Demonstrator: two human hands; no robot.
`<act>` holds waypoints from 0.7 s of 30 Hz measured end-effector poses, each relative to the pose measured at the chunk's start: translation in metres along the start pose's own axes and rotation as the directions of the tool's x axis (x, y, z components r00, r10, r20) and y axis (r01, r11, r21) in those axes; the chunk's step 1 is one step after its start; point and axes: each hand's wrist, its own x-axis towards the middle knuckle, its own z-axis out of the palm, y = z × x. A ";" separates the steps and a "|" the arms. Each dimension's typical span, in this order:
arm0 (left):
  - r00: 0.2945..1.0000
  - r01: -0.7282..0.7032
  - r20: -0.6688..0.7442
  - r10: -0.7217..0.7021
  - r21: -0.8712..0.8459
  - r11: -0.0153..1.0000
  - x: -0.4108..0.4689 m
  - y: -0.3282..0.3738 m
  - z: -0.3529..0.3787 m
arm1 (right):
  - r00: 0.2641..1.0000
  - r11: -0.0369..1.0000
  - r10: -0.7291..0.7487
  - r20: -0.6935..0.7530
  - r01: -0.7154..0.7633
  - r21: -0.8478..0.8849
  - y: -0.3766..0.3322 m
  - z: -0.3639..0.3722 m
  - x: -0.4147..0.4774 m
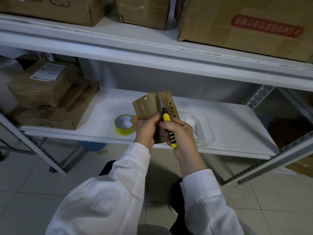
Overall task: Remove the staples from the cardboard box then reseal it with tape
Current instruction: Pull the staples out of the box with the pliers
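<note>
- The small cardboard box point(149, 107) stands upright over the near edge of the lower shelf point(228, 126), about the middle of the scene. Its taped flaps face the camera. The hands hide its bottom, so I cannot tell whether it rests on the shelf.
- A metal staple point(146, 98) shows on the box's far left part, near the top edge.
- The left hand point(145, 129) grips the near left side of the box, fingers curled round it.
- The right hand point(181, 133) is closed round the yellow and black handle of a hand tool point(166, 121). The tool's thin metal tip points away along the middle seam of the box and reaches its far end.
- Both arms wear white sleeves.
- A roll of yellow tape point(123, 131) lies flat on the shelf just left of the box, close to the left hand.
- A clear plastic tray point(205, 133) sits on the shelf to the right of the right hand, with a few loose staples point(195, 130) in it.
- A stack of brown boxes point(47, 99) fills the left end of the shelf; the top one bears a white label.
- The upper shelf point(135, 44) carries more brown boxes, and the large box point(245, 28) at the right has red print.
- A blue basket point(93, 145) stands on the tiled floor under the lower shelf, to the left.
</note>
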 end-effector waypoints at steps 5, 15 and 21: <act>0.994 -0.050 0.109 0.030 0.190 0.981 -0.002 0.013 -0.007 | 0.998 0.998 -0.001 0.064 0.004 -0.056 -0.007 -0.011 0.000; 0.970 -0.140 0.240 0.034 0.440 0.887 -0.001 0.029 -0.021 | 0.981 0.978 -0.026 0.190 0.064 -0.197 -0.017 -0.018 -0.004; 0.978 -0.128 0.203 0.041 0.436 0.891 0.000 0.026 -0.024 | 0.989 0.979 -0.072 0.130 0.094 -0.179 -0.011 -0.014 -0.006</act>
